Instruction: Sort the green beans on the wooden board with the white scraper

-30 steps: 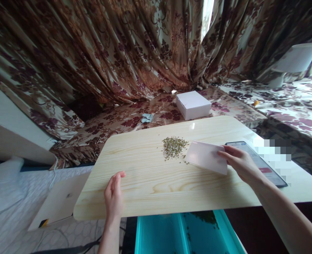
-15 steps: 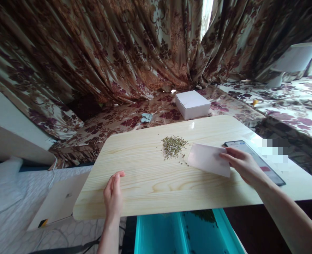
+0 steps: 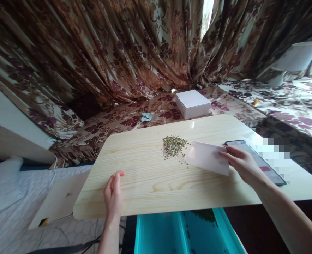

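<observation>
My right hand (image 3: 237, 162) pinches the right end of a stiff white card (image 3: 207, 157), which is tilted just above the wooden-topped table (image 3: 142, 190). The card's left edge is beside a pile of small green beans or seeds (image 3: 174, 145), with a few loose ones scattered around it. My left hand (image 3: 113, 190) is over the table's left front part, holding nothing, its fingers loosely bent and the thumb apart. Behind my right hand a phone (image 3: 267, 164) with a lit screen lies on the table.
Below the table's front edge sits a turquoise divided bin (image 3: 158, 233) with green stuff in its right compartment. Beyond the table are a white box (image 3: 193, 104) and a pale blue cloth (image 3: 146, 117). A flat beige box (image 3: 60, 201) lies at left; a lamp (image 3: 296, 58) stands at right.
The white card has shifted slightly left and its tilt has changed a little, still in my right hand. My left hand stays in place.
</observation>
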The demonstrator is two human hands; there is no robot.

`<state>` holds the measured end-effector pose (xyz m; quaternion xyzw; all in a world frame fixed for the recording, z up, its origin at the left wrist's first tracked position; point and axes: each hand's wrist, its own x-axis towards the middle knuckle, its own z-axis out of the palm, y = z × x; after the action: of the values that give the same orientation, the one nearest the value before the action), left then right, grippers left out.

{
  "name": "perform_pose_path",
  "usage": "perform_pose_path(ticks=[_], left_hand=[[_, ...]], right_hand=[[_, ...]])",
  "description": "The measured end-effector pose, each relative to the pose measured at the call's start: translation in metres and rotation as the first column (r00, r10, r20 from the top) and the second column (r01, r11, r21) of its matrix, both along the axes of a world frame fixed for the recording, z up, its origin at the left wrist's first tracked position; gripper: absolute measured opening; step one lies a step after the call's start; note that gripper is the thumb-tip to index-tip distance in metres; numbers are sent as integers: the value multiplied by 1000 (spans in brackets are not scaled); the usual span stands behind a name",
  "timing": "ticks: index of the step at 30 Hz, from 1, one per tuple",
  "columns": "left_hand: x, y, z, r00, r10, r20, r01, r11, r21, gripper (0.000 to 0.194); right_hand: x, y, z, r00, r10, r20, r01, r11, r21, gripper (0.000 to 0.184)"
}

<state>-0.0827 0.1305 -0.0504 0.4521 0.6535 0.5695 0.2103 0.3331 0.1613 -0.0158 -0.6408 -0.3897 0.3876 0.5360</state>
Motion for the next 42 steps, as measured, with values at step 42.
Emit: perform_pose_path(ticks=[42], left_hand=[[2,0,2,1000,-1,7,1,1000,1,40]], right_hand=[[-26,21,21,987,149,-59,-149,989,6,24]])
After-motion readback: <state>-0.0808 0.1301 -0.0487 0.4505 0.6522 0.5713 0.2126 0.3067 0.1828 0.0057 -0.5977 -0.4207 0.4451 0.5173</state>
